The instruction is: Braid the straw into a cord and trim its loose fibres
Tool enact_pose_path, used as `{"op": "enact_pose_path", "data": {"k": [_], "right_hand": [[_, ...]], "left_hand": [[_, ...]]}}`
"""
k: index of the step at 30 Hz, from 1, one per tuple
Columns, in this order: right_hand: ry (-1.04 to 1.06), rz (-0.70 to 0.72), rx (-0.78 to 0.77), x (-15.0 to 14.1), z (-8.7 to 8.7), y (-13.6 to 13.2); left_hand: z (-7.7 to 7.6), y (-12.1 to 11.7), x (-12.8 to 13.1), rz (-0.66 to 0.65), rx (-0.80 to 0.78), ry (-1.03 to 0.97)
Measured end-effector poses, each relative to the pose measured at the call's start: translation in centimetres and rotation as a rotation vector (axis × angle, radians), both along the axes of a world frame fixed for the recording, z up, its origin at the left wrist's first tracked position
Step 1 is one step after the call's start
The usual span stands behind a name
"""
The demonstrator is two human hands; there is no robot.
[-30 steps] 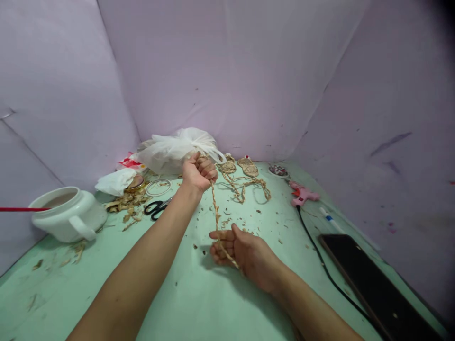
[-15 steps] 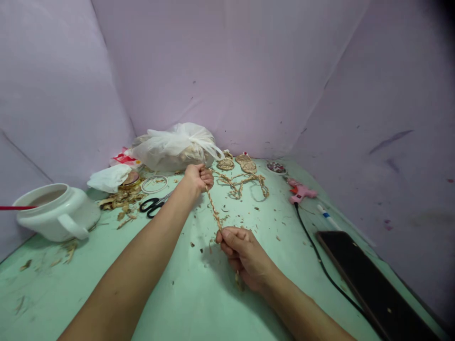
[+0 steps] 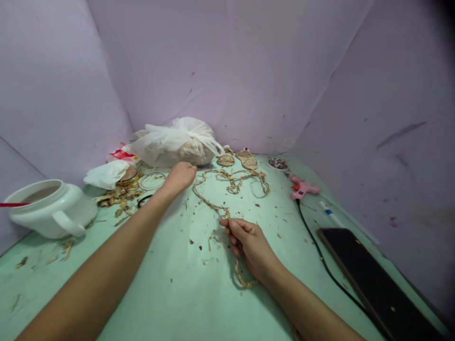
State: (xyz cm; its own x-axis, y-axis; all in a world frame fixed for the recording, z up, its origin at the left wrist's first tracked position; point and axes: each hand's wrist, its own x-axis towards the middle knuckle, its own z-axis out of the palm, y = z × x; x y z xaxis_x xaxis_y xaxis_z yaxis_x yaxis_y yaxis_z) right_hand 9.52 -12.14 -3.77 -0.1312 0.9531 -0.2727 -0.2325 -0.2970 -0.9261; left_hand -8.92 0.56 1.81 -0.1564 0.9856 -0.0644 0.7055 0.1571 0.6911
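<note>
A long braided straw cord [image 3: 213, 205] lies slack on the green table [image 3: 170, 293], running from a tangle at the back toward me. My right hand [image 3: 249, 244] is closed around it near the middle, with a loop of cord trailing out under the wrist. My left hand [image 3: 180, 175] is stretched far forward, knuckles up and fingers curled down, beside the cord's far bend and over the black scissors [image 3: 144, 200]. What its fingers grip is hidden.
A white plastic bag [image 3: 174, 142] sits at the back, two small woven straw soles [image 3: 238, 159] next to it. A white jug [image 3: 50, 208] stands left, husk scraps [image 3: 119, 196] beside it. A pink glue gun [image 3: 302, 187] with black cable and a dark tablet [image 3: 369, 279] lie right.
The cord was taut and raised between both hands; now it lies slack on the table. My left hand dropped and reached forward-left. My right hand closed on the cord and stayed.
</note>
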Motion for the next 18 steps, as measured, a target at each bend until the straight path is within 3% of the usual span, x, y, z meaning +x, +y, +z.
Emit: {"op": "enact_pose_path", "data": {"k": [4, 7, 13, 18], "right_hand": [[0.013, -0.007, 0.016, 0.0, 0.2, -0.1], [0.015, -0.025, 0.027, -0.2, 0.6, -0.4], [0.022, -0.036, 0.04, -0.1, 0.8, -0.4], [0.044, -0.02, 0.042, 0.2, 0.7, -0.1]], "left_hand": [[0.0, -3.5, -3.0, -0.086, -0.102, 0.44], [-0.6, -5.1, -4.5, -0.159, -0.161, 0.64], [-1.1, -5.5, -5.9, -0.177, -0.156, 0.838], [-1.0, -5.6, -6.7, -0.162, -0.201, 0.879]]}}
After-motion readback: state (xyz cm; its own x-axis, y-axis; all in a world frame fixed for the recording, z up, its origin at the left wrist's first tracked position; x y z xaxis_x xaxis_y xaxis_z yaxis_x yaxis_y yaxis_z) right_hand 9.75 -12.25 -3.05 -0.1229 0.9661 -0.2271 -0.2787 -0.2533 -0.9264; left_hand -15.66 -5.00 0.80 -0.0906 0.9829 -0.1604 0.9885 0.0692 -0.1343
